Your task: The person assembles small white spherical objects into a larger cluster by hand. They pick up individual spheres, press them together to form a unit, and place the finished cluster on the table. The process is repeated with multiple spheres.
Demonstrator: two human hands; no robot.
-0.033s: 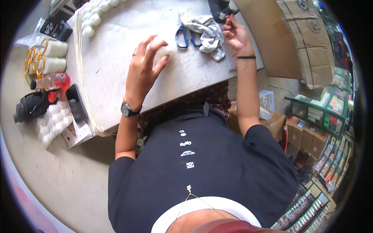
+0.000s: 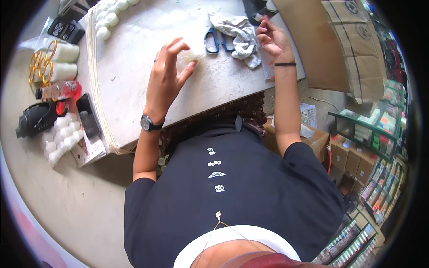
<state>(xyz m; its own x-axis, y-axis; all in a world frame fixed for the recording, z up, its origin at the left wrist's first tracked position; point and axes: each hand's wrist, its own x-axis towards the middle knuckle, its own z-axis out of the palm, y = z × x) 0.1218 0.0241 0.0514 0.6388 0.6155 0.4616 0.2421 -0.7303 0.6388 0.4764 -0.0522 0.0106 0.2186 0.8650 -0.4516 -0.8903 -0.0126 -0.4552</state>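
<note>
My left hand (image 2: 169,67) is curled around a whitish, partly see-through round thing (image 2: 184,61) on the white table top. Its fingers arch over the far side and its thumb lies along the near right side. At the table's far right, my right hand (image 2: 273,43) is raised palm-up, thumb and fingertips pinched together. Whatever they hold, if anything, is too small to make out. Just beyond those fingertips is a black object (image 2: 254,10), partly cut off by the picture's edge. Between my hands lie blue-handled scissors (image 2: 212,43), partly under a crumpled grey-white patterned cloth (image 2: 243,38).
White rolls (image 2: 106,22) line the table's far left, beside a bundle of cream cords (image 2: 91,67). Left of these stand gold-ringed white spools (image 2: 62,71), a red-liquid bottle (image 2: 62,90), a black flask (image 2: 38,119) and bagged white rolls (image 2: 62,136). A cardboard box (image 2: 321,49) borders the right.
The fingers of my left hand are slightly more bent over the whitish round thing. My right hand keeps its pinch in nearly the same place.
</note>
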